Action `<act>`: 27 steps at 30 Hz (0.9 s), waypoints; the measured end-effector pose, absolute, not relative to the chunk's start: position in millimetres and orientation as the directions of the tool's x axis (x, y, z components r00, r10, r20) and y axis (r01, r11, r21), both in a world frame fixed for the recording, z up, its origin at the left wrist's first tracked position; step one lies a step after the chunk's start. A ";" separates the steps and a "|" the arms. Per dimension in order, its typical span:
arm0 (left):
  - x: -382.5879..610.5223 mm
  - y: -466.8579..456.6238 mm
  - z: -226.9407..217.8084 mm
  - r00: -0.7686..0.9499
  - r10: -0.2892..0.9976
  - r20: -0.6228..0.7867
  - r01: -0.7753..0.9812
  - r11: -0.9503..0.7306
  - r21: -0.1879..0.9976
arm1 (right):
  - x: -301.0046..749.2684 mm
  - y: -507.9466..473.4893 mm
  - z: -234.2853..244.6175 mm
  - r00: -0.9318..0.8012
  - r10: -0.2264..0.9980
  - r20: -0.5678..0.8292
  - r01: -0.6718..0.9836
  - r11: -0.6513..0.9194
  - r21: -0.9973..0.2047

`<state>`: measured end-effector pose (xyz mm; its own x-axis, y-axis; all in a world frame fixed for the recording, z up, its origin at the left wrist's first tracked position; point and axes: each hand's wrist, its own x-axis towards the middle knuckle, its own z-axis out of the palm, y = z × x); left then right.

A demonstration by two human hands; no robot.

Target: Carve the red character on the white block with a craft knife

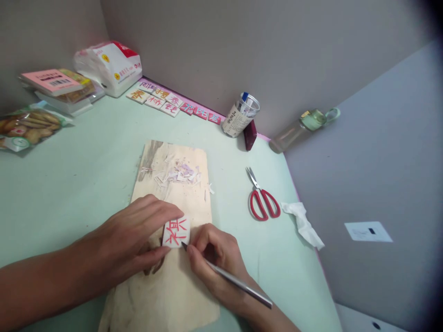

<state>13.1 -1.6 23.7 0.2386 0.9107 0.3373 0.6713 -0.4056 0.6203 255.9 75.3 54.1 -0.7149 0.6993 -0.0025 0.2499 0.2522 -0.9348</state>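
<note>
A small white square tile (176, 232) with a red painted character lies on a worn wooden board (194, 295). My left hand (141, 230) grips the tile, fingertips at its far edge and thumb at its near edge. In my right hand (218, 263) is a slim silver craft knife (242, 285), held like a pen. Its dark pointed tip touches or hovers just over the tile's lower right corner; I cannot tell which. Thin white and purplish scraps (183, 173) are scattered on the far part of the board.
Red-handled scissors (265, 203) and a crumpled tissue (304, 226) lie to the right. Along the wall stand a jar (238, 117), a bottle (297, 131), several character tiles (155, 101) and a tissue pack (116, 69). Notepads (51, 82) and a food bag (29, 124) are at left.
</note>
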 end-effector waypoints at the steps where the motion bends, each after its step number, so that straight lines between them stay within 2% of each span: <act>1: 13.5 -1.4 24.0 0.237 0.910 0.341 0.673 -0.407 0.618 | 256.1 75.4 53.7 -0.719 0.695 -0.002 0.249 0.255 -0.934; 15: 8.8 -2.3 22.3 0.280 0.915 0.291 0.680 -0.403 0.612 | 257.0 77.4 53.7 -0.744 0.668 -0.021 0.244 0.241 -0.939; 20: 13.1 -2.0 22.7 0.233 0.913 0.335 0.675 -0.400 0.620 | 255.4 75.3 54.8 -0.740 0.673 -0.004 0.240 0.257 -0.936; 27: 13.6 -0.5 26.9 0.235 0.908 0.347 0.656 -0.412 0.632 | 251.4 65.7 50.6 -0.672 0.741 0.003 0.268 0.247 -0.931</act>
